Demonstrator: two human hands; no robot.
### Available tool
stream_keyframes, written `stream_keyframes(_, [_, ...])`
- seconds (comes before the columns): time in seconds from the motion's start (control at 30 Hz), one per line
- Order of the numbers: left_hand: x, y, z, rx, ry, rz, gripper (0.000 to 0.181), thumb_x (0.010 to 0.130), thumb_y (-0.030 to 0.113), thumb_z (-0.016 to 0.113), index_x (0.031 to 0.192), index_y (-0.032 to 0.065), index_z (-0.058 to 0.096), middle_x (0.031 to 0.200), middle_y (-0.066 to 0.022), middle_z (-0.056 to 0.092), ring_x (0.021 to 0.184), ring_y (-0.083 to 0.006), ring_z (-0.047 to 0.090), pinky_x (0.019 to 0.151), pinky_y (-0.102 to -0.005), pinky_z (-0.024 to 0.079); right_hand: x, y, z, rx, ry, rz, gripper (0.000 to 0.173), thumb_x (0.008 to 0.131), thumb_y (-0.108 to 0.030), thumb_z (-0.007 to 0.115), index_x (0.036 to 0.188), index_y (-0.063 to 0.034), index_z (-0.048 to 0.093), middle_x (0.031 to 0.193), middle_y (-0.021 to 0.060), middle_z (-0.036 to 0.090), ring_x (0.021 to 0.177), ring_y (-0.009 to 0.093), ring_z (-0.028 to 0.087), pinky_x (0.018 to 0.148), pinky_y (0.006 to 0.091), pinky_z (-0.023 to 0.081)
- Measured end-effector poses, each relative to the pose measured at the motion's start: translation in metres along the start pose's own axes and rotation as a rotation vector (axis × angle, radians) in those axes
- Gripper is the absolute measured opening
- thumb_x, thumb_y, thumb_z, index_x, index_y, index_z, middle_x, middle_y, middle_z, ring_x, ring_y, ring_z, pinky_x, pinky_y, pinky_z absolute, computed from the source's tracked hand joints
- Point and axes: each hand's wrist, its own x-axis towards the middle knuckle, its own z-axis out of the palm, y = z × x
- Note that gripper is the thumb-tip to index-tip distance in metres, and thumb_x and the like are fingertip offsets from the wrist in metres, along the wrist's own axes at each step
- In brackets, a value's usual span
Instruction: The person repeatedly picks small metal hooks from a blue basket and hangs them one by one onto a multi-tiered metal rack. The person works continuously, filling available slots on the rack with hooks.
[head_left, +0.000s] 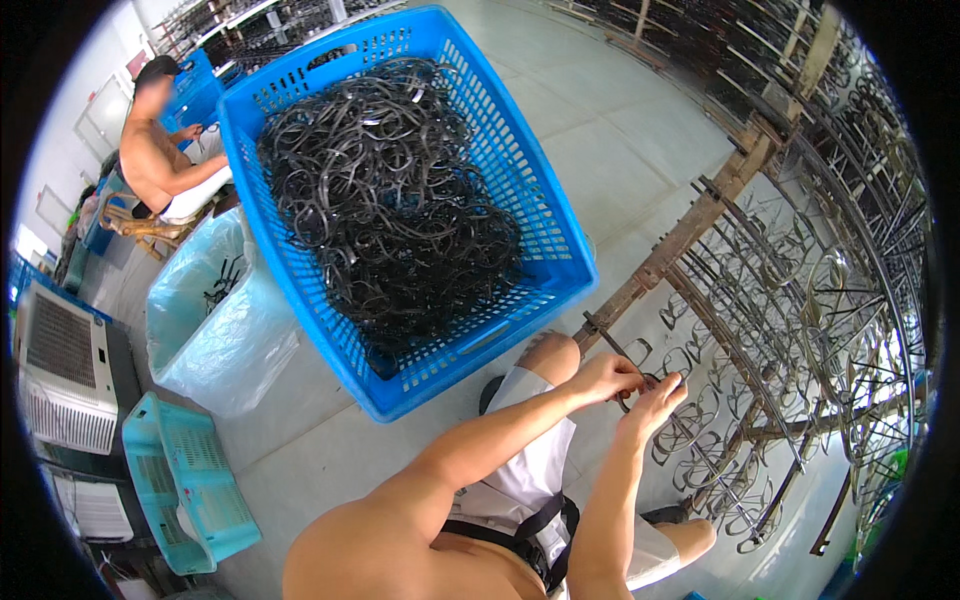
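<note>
My left hand (604, 379) and my right hand (654, 405) are close together over my right side, at the near end of a rack. Between the fingers of both is a small dark looped piece (624, 403), mostly hidden by them. A thin rack bar (616, 349) passes right by the fingers; whether the piece touches it, I cannot tell. Similar looped pieces (694, 469) hang below and beyond my right hand. Ahead stands a large blue plastic basket (330, 379), heaped with loose dark, shiny looped pieces (397, 195).
A rusty rack beam (675, 240) runs diagonally at the right. Left of the basket are a plastic-lined container (217, 337), a turquoise crate (217, 480) and an air cooler (67, 375). Another person (154, 161) sits at the upper left. Loaded racks (262, 34) stand behind.
</note>
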Motion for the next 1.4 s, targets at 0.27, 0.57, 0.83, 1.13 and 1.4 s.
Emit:
stream_keyframes(0.27, [0.005,-0.005,0.012,0.437,0.211,0.264,0.024,0.082,0.026,0.062,0.087,0.0042,0.069,0.071,-0.0109,0.065,0.063,-0.0169,0.061,0.058,-0.0303,0.045,-0.036,-0.033,-0.03,0.004,-0.223,0.109,0.053,0.095,-0.033,0.047,0.133,0.0005,0.03,0.123,0.0147,0.045,0.109,0.02,0.045,0.094,0.0324,0.035])
stream_keyframes(0.57, [0.033,-0.017,-0.036,1.248,0.518,0.802,0.015,0.077,0.019,0.059,0.088,0.0108,0.064,0.091,-0.0116,0.061,0.096,-0.0302,0.054,0.081,-0.0397,0.044,-0.063,-0.11,-0.382,-0.522,-0.163,0.145,0.04,0.092,-0.039,0.042,0.106,-0.0062,0.061,0.088,0.0062,0.065,0.079,0.018,0.059,0.071,0.0314,0.045])
stream_keyframes(0.83, [0.052,-0.027,-0.041,1.137,0.375,0.344,0.028,0.088,0.02,0.047,0.098,-0.0038,0.058,0.106,-0.0244,0.055,0.102,-0.0402,0.053,0.087,-0.0455,0.044,0.076,-0.021,-0.497,-1.724,0.165,-0.891,0.055,0.083,-0.041,0.058,0.119,-0.0009,0.052,0.123,0.0262,0.048,0.109,0.04,0.051,0.084,0.0443,0.049])
stream_keyframes(1.13, [0.029,-0.013,-0.034,1.49,0.309,0.863,0.017,0.082,0.017,0.054,0.089,0.0046,0.063,0.104,-0.0134,0.06,0.103,-0.0302,0.053,0.086,-0.04,0.045,0.177,0.038,-0.584,-1.788,0.002,-0.663,0.031,0.085,-0.026,0.055,0.103,-0.0031,0.063,0.107,0.0167,0.062,0.104,0.032,0.055,0.087,0.0396,0.044])
stream_keyframes(1.4, [-0.018,-0.052,-0.002,1.415,0.004,0.683,0.023,0.072,0.009,0.063,0.094,0.0032,0.061,0.102,-0.0125,0.058,0.102,-0.0308,0.052,0.089,-0.0408,0.042,0.056,-0.002,-0.585,-1.678,-0.003,-0.524,0.03,0.078,-0.031,0.061,0.061,-0.0076,0.052,0.064,0.0137,0.056,0.064,0.038,0.055,0.058,0.0482,0.042])
